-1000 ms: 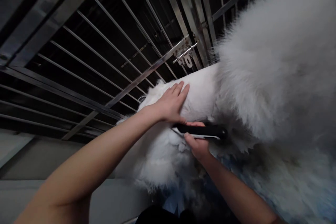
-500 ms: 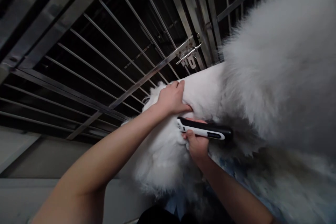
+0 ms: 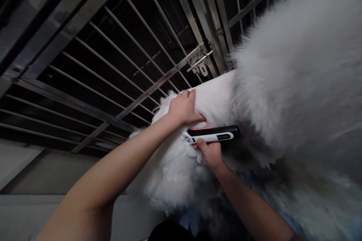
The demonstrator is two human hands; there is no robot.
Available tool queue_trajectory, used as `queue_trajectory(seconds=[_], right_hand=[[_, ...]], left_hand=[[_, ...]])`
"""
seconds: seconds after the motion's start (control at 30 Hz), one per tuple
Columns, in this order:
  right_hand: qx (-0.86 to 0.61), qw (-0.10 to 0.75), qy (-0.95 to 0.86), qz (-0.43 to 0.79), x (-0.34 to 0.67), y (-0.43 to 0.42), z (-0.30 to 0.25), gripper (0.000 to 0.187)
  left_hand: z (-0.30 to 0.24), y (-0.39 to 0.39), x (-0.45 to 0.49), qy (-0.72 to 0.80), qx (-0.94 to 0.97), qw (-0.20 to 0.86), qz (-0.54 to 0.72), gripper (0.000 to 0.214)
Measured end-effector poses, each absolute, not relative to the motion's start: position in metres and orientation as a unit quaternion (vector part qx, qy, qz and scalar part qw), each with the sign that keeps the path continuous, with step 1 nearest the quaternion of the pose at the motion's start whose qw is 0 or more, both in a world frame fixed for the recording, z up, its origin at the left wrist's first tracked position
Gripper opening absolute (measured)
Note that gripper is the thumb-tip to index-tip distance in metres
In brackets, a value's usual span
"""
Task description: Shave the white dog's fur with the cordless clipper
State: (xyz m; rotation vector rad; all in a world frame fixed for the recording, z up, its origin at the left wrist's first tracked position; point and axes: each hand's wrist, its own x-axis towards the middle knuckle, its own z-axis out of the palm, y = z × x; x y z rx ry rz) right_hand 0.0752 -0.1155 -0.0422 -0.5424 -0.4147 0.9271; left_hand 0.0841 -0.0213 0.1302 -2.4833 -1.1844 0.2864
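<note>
A white, thick-coated dog (image 3: 215, 92) lies across the middle and right of the head view. A smooth strip on its body looks closely clipped, while long fluffy fur (image 3: 299, 75) stands to the right of it. My left hand (image 3: 183, 108) lies flat over the dog's body with the thumb spread from the fingers. Just below that thumb, my right hand (image 3: 210, 153) is wrapped around a black-and-white hair clipper (image 3: 212, 134). The clipper's head end touches the fur at the left; its blade is hidden. Loose-looking tufts (image 3: 199, 156) bunch beside my right thumb.
Behind the dog stands a metal-barred cage (image 3: 144, 96) with a sliding bolt latch (image 3: 201, 62), close to the dog's back. A pale grey wall or panel (image 3: 34, 211) is at the lower left. Bluish material (image 3: 189, 220) shows underneath the dog.
The clipper and my right hand have shifted slightly left, and the clipper's rear end has tipped up. My left hand stays on the dog. The view has shifted a little.
</note>
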Motion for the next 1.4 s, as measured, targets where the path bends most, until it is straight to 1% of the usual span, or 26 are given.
queue_trajectory(seconds=[0.07,0.17,0.37,0.47,0.6,0.67,0.83,1.0,1.1,1.17,1.3,1.33,1.4], right_hand=[[-0.275,0.855,-0.175,0.404,0.077,-0.115,-0.044,0.039],[-0.298,0.869,-0.156,0.363,0.071,-0.116,-0.042,0.044],[-0.27,0.836,-0.168,0.448,0.06,-0.118,-0.035,0.044],[-0.266,0.829,-0.181,0.457,0.067,-0.117,-0.039,0.042],[-0.31,0.877,-0.151,0.336,0.07,-0.118,-0.047,0.043],[-0.316,0.882,-0.151,0.316,0.065,-0.119,-0.048,0.045],[-0.293,0.851,-0.152,0.408,0.051,-0.12,-0.04,0.044],[-0.266,0.831,-0.139,0.467,0.056,-0.12,-0.034,0.047],[-0.238,0.814,-0.184,0.497,0.067,-0.119,-0.038,0.048],[-0.234,0.815,-0.21,0.487,0.072,-0.118,-0.043,0.046],[-0.293,0.861,-0.16,0.385,0.066,-0.119,-0.05,0.046],[-0.297,0.861,-0.161,0.381,0.063,-0.12,-0.049,0.047],[-0.283,0.843,-0.192,0.415,0.059,-0.12,-0.046,0.046]], left_hand=[[0.13,-0.021,0.084,-0.42,-0.883,0.185,0.097,0.093],[0.13,-0.02,0.085,-0.422,-0.882,0.185,0.097,0.094],[0.129,-0.02,0.085,-0.418,-0.884,0.185,0.1,0.096],[0.13,-0.02,0.086,-0.418,-0.884,0.184,0.101,0.096],[0.131,-0.02,0.087,-0.423,-0.883,0.175,0.097,0.095],[0.131,-0.02,0.087,-0.423,-0.884,0.176,0.096,0.094],[0.13,-0.02,0.085,-0.417,-0.887,0.178,0.09,0.094],[0.129,-0.019,0.085,-0.419,-0.886,0.174,0.098,0.095],[0.13,-0.019,0.085,-0.422,-0.884,0.176,0.1,0.096],[0.131,-0.02,0.085,-0.424,-0.883,0.176,0.1,0.095],[0.131,-0.02,0.085,-0.424,-0.883,0.175,0.098,0.094],[0.131,-0.02,0.085,-0.422,-0.884,0.176,0.096,0.094],[0.13,-0.019,0.084,-0.418,-0.886,0.178,0.093,0.095]])
